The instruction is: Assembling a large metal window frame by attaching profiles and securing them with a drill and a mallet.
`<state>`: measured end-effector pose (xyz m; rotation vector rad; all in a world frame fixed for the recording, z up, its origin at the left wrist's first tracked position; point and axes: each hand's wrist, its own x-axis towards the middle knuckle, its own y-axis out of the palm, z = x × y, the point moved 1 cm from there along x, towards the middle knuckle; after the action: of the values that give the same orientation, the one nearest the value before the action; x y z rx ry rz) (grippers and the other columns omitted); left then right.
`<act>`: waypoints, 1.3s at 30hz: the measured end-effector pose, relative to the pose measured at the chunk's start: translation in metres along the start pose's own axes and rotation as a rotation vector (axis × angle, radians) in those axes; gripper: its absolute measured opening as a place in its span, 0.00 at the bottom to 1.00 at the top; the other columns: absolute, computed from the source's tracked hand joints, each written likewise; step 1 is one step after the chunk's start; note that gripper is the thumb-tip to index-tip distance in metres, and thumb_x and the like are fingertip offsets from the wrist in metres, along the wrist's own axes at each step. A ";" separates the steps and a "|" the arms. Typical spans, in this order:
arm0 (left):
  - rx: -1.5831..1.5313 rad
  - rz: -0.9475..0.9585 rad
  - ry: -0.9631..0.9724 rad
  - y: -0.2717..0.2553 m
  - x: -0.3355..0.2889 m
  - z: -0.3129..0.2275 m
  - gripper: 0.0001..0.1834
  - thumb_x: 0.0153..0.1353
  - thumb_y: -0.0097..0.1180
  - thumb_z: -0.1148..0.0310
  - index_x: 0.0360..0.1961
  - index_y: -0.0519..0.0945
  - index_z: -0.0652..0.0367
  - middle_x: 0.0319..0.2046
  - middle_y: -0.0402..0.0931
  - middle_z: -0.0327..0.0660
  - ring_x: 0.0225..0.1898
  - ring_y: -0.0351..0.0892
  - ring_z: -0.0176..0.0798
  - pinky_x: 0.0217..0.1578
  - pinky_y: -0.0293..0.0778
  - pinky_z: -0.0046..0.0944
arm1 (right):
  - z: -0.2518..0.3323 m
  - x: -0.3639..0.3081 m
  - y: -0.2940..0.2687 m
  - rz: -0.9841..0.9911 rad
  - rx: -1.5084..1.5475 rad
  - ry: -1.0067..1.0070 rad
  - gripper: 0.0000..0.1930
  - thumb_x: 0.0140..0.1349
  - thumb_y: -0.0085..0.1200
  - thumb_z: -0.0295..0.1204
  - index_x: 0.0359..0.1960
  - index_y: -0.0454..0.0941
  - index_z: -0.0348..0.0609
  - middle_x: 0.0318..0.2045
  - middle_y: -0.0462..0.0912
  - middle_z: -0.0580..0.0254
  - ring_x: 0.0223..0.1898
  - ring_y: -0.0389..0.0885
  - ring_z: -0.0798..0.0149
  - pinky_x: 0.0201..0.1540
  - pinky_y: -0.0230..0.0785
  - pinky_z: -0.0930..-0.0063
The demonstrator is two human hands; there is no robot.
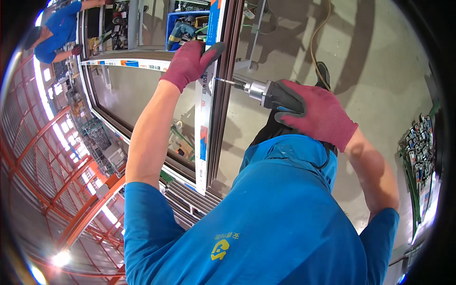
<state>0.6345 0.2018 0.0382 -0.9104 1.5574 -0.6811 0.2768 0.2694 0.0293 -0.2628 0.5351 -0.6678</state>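
Observation:
My right hand [316,111], in a maroon and grey work glove, is wrapped round a power drill [266,93] with a silver front. Its thin bit [223,80] points left and meets, or nearly meets, the side of a dark metal window frame [223,109]; I cannot tell whether it touches. My left hand [190,64], gloved the same way, lies over the frame's top just above the bit, thumb and fingers spread on either side of the rail. White protective film [203,142] with blue and orange print covers the frame's face.
A blue crate [170,23] beyond the frame holds another drill [180,33] and loose parts. At the far left stands a co-worker in a blue shirt [59,28] by the frame. A cable [313,40] runs across the floor. Racked parts [418,147] stand at the right.

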 end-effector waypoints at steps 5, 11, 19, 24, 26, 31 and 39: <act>0.004 -0.044 0.073 0.005 0.002 0.004 0.24 0.75 0.52 0.53 0.51 0.80 0.67 0.44 0.82 0.63 0.47 0.78 0.70 0.49 0.74 0.54 | 0.007 0.005 0.004 0.020 0.040 -0.007 0.40 0.58 0.70 0.44 0.72 0.71 0.48 0.57 0.83 0.43 0.59 0.80 0.41 0.65 0.73 0.53; -0.014 -0.107 0.139 0.005 0.003 0.001 0.44 0.70 0.44 0.29 0.35 0.84 0.69 0.38 0.82 0.63 0.45 0.81 0.66 0.50 0.74 0.58 | 0.010 0.008 0.009 0.039 0.046 0.017 0.42 0.57 0.70 0.44 0.74 0.68 0.49 0.59 0.82 0.44 0.61 0.79 0.41 0.66 0.71 0.53; 0.017 -0.060 0.051 0.001 0.003 -0.001 0.36 0.72 0.47 0.39 0.42 0.83 0.69 0.39 0.82 0.64 0.46 0.81 0.68 0.50 0.75 0.57 | 0.011 0.007 0.018 -0.019 -0.055 0.036 0.41 0.60 0.68 0.48 0.74 0.67 0.52 0.60 0.82 0.46 0.61 0.79 0.42 0.67 0.70 0.52; 0.064 -0.003 0.016 -0.002 0.002 -0.002 0.27 0.75 0.51 0.49 0.48 0.81 0.68 0.41 0.82 0.64 0.46 0.79 0.70 0.50 0.75 0.56 | 0.016 0.006 0.015 -0.048 -0.132 -0.007 0.42 0.60 0.67 0.51 0.74 0.67 0.54 0.60 0.81 0.46 0.60 0.80 0.42 0.66 0.71 0.52; 0.032 0.045 0.030 -0.006 0.000 -0.006 0.29 0.75 0.51 0.47 0.50 0.81 0.69 0.43 0.83 0.62 0.47 0.82 0.66 0.51 0.75 0.56 | 0.021 0.003 0.016 -0.074 -0.177 0.023 0.40 0.60 0.68 0.48 0.73 0.69 0.52 0.59 0.82 0.46 0.59 0.80 0.41 0.65 0.71 0.53; -0.232 -0.136 -0.073 0.004 -0.003 0.013 0.31 0.75 0.51 0.46 0.50 0.83 0.69 0.42 0.85 0.59 0.46 0.85 0.58 0.50 0.77 0.51 | -0.004 -0.003 0.001 0.023 0.165 0.034 0.38 0.59 0.69 0.42 0.71 0.72 0.47 0.57 0.84 0.45 0.58 0.82 0.42 0.63 0.73 0.57; -1.564 -0.599 -0.098 -0.007 -0.096 0.002 0.18 0.73 0.53 0.74 0.61 0.78 0.67 0.52 0.84 0.54 0.54 0.86 0.52 0.54 0.83 0.49 | 0.003 -0.060 -0.028 0.037 0.415 0.095 0.39 0.55 0.69 0.28 0.72 0.70 0.39 0.56 0.85 0.51 0.57 0.84 0.59 0.62 0.73 0.65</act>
<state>0.6421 0.2796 0.0943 -2.5470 1.5616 0.3977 0.2242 0.2871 0.0664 0.1687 0.4781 -0.7415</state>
